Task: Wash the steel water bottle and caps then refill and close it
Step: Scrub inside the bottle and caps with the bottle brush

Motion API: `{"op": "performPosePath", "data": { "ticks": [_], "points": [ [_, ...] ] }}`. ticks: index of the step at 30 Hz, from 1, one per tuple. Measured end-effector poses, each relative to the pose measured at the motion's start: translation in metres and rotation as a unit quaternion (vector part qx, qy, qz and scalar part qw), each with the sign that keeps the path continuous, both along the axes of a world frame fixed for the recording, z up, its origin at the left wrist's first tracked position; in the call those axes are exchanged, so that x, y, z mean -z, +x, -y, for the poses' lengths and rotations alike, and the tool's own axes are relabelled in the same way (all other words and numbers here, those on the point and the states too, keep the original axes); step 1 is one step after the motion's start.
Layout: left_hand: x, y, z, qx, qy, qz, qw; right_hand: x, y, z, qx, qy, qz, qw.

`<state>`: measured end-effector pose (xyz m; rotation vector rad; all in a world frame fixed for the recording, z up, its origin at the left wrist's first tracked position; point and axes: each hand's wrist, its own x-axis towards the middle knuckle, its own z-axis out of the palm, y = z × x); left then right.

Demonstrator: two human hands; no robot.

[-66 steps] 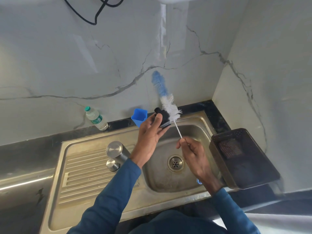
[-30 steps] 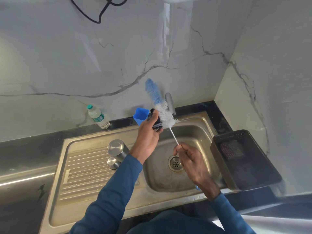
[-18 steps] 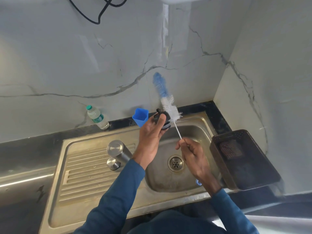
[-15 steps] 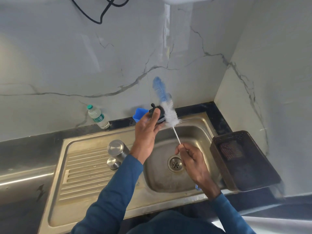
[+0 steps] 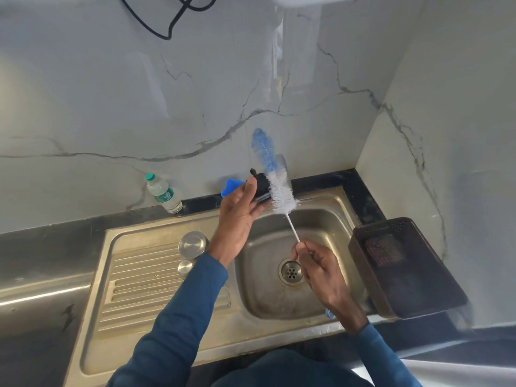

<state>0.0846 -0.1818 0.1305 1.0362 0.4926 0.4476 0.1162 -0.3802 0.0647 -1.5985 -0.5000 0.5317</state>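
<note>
Brush [image 5: 282, 191] slid back; cap [image 5: 261, 185] half-hidden by left hand [image 5: 237, 216].

One bottle brush [image 5: 275, 180], one black cap [image 5: 261, 187], one steel water bottle [image 5: 193, 244] with one small steel cap [image 5: 185, 268] beside it left of centre. One plastic water bottle [image 5: 163, 193], one blue cup [image 5: 230, 187], one dark tray [image 5: 402, 268] at right, one sink [image 5: 156, 280], two hands [image 5: 240, 210] [image 5: 321, 268].

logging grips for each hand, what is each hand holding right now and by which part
The left hand grips the black bottle cap by its side. The right hand pinches the bottle brush by the lower end of its thin white stem.
</note>
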Motion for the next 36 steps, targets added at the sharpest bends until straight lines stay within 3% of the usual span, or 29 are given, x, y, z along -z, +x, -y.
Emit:
{"op": "performPosePath", "data": {
  "ticks": [6,12,18,23,26,36],
  "points": [
    [0.008,-0.011,0.011,0.086,0.077,-0.007,0.993,-0.008,0.015,-0.002,0.030,-0.010,0.020,0.999],
    [0.009,-0.006,-0.014,0.031,0.031,0.007,0.999,0.004,-0.002,0.001,-0.014,-0.009,0.034,0.999],
    [0.028,-0.008,0.008,0.102,0.064,-0.015,0.993,-0.015,0.010,-0.007,0.008,-0.007,0.071,0.997],
    [0.023,-0.004,-0.007,0.024,-0.055,0.027,0.998,-0.001,0.003,-0.005,-0.014,-0.032,0.088,0.995],
    [0.023,-0.003,-0.018,-0.017,-0.082,0.024,0.996,0.004,-0.002,0.000,-0.022,-0.037,0.066,0.997],
    [0.010,-0.001,0.000,-0.013,-0.022,0.015,1.000,-0.002,0.000,-0.008,-0.012,-0.023,0.056,0.998]
  ]
}}
